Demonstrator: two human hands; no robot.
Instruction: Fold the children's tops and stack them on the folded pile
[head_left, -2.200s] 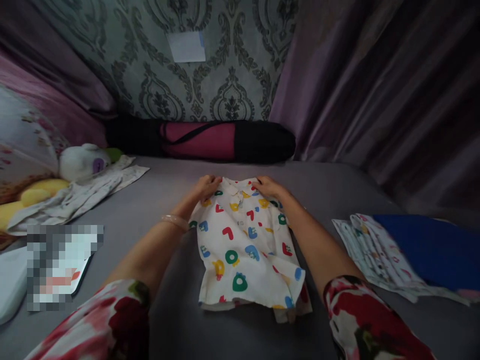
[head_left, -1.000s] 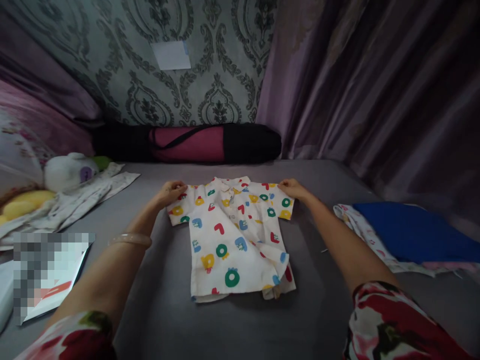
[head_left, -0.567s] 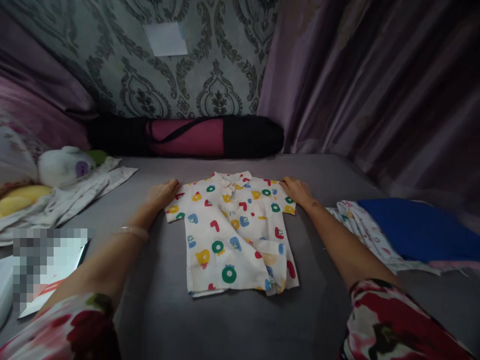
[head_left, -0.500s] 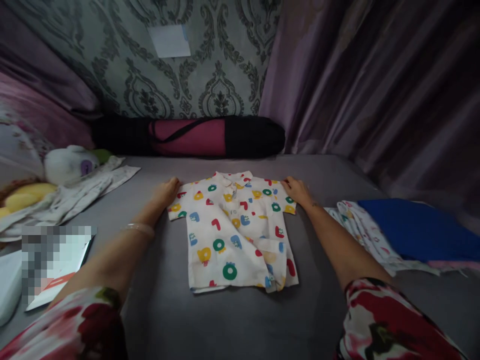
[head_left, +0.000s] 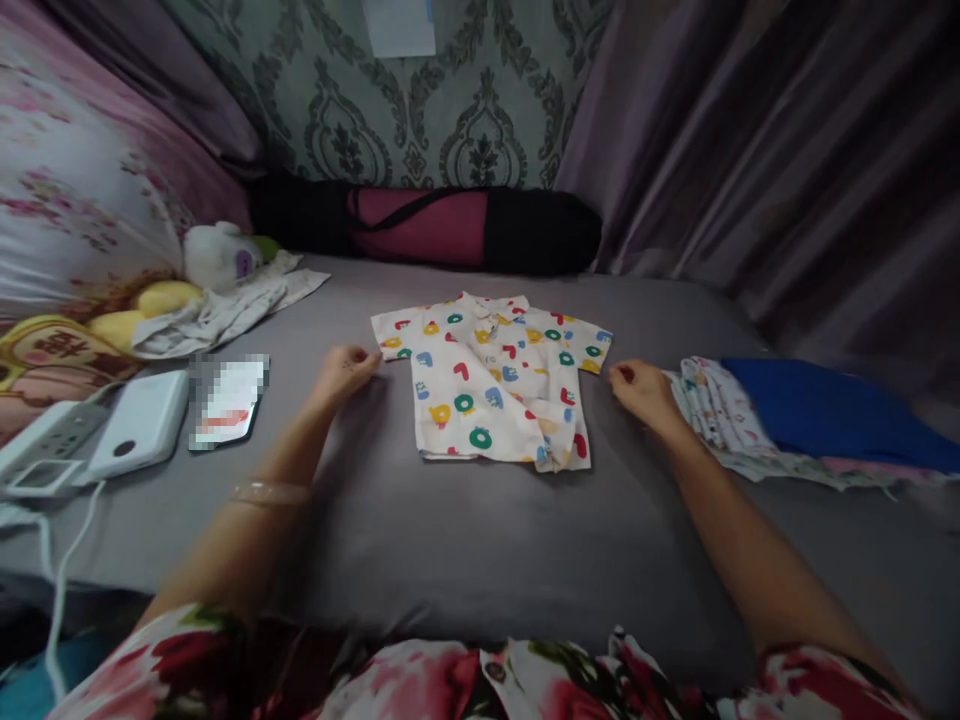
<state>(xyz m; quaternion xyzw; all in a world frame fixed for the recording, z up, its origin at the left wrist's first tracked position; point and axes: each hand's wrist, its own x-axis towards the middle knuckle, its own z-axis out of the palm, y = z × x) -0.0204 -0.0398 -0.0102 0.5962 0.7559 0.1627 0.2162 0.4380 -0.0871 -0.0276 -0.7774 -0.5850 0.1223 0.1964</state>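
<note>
A small white short-sleeved shirt (head_left: 480,385) with a collar and colourful letter-like prints lies front up on the grey bed sheet (head_left: 480,550). Its sleeves are spread out to both sides, and the lower front is creased, with the hem turned over at the right corner. By the left sleeve is my left hand (head_left: 349,372), its fingers curled together and nothing visible in them. My right hand (head_left: 643,392) hovers just off the right sleeve, fingers closed and holding nothing that shows.
Folded clothes (head_left: 724,405) and a blue cloth (head_left: 832,410) lie at the right. On the left are a phone (head_left: 229,405), a white power bank (head_left: 142,425), a power strip (head_left: 49,440) and plush toys (head_left: 214,255). A long black and pink bag (head_left: 420,225) lies along the wall.
Both hands have let go of the shirt's sleeves and drawn back toward me, the right one also moving outward. The view has tipped down and shifted left.
</note>
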